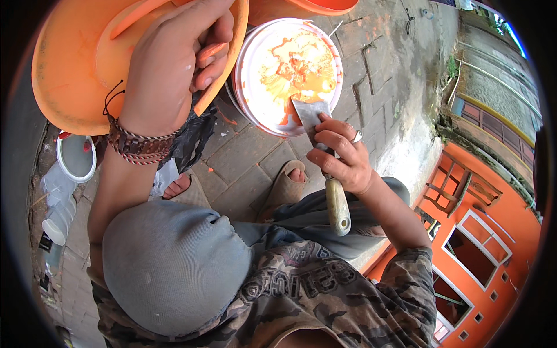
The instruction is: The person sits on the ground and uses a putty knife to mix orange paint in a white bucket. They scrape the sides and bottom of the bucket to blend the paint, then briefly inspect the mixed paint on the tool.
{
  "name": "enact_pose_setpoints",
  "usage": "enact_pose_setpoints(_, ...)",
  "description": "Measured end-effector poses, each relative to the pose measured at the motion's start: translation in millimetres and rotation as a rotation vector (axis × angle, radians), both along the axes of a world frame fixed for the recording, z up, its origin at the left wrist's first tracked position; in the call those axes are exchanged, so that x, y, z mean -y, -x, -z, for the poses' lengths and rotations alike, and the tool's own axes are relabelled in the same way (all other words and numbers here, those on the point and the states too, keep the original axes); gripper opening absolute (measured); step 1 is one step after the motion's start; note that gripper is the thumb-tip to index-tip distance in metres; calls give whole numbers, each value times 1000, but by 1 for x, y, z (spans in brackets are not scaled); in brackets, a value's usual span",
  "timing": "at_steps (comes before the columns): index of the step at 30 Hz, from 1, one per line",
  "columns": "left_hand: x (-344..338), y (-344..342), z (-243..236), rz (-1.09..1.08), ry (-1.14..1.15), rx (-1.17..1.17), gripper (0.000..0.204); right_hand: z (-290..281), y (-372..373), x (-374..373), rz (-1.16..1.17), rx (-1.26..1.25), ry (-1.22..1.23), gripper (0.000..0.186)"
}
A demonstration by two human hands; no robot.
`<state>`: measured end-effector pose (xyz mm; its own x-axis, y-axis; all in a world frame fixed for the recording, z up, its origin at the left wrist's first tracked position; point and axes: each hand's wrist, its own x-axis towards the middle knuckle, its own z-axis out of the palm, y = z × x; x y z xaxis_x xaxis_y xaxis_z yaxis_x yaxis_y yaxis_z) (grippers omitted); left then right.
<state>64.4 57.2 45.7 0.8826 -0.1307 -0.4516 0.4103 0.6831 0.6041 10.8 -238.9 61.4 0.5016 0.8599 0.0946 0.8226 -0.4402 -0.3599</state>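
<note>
My left hand (165, 78) grips the rim of an orange plastic piece (72, 75) at the upper left, fingers curled round its edge. My right hand (342, 156) holds a putty knife (337, 206) by its shank and handle. The metal blade (310, 115) rests at the near part of a white bucket (246, 75), over pale orange paste (296, 66) smeared on its round top. Whether the blade touches the paste or only the rim I cannot tell. A black plastic bag (200, 133) lies between my left wrist and the bucket.
A second orange container (339, 7) stands behind the bucket. A small white tub (75, 165) and plastic wrappings (55, 194) lie at the left. My sandaled feet (284, 180) are on grey pavers (238, 156). An orange building (505, 226) rises at the right.
</note>
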Motion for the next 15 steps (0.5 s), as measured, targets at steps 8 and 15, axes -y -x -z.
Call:
enact_pose_setpoints(8,-4,3,0,-16,87,28,37,-19,2,-15,708,-104,-391,16)
enact_pose_setpoints(15,-6,9,5,-33,73,-12,38,-21,-10,-44,866,-129,-740,14)
